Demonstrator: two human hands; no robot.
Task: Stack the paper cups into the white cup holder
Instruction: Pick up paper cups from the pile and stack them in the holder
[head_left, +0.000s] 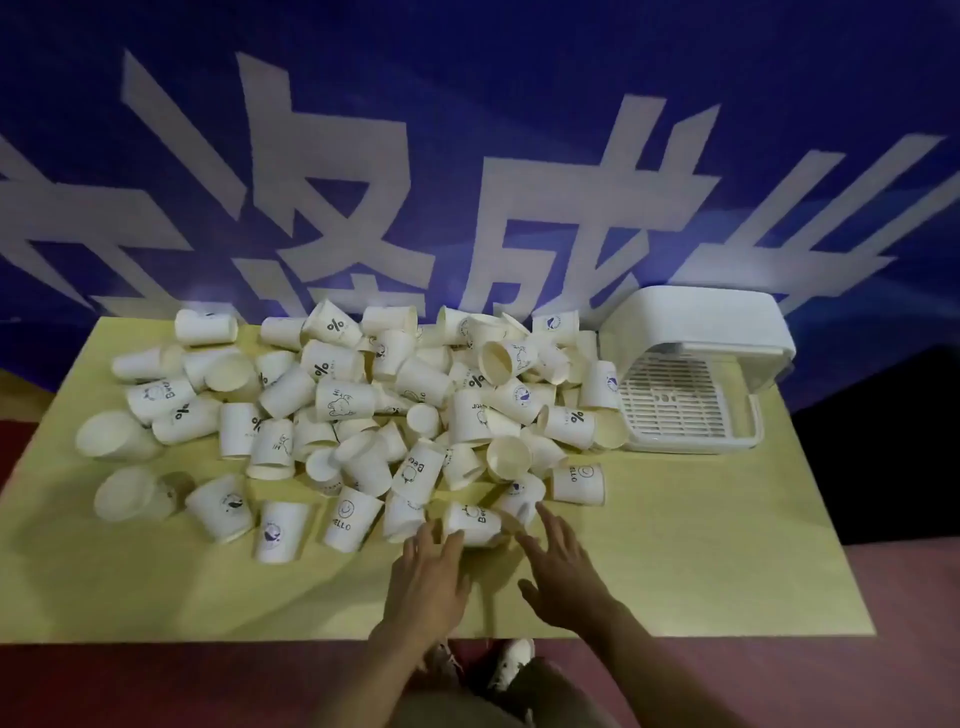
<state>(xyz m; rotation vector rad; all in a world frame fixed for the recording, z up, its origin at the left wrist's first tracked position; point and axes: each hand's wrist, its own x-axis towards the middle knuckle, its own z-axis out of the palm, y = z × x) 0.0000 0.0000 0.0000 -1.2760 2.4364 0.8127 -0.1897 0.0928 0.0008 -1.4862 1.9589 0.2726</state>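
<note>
A big heap of white paper cups (358, 405) with printed marks lies scattered over the yellow table (701, 545), most on their sides. The white cup holder (691, 364) stands at the table's back right, its slotted tray showing under a raised lid. One cup (475, 522) lies on its side at the heap's near edge. My left hand (428, 577) reaches toward it with fingers straight, fingertips at its near side. My right hand (563, 566) is spread just right of that cup, fingers extended. Neither hand holds anything.
A blue wall banner (467, 156) with large white characters rises right behind the table. The table's front edge runs just above my shoes (511, 662). Red floor (779, 686) surrounds the table. Bare tabletop lies at the front right, between my hands and the holder.
</note>
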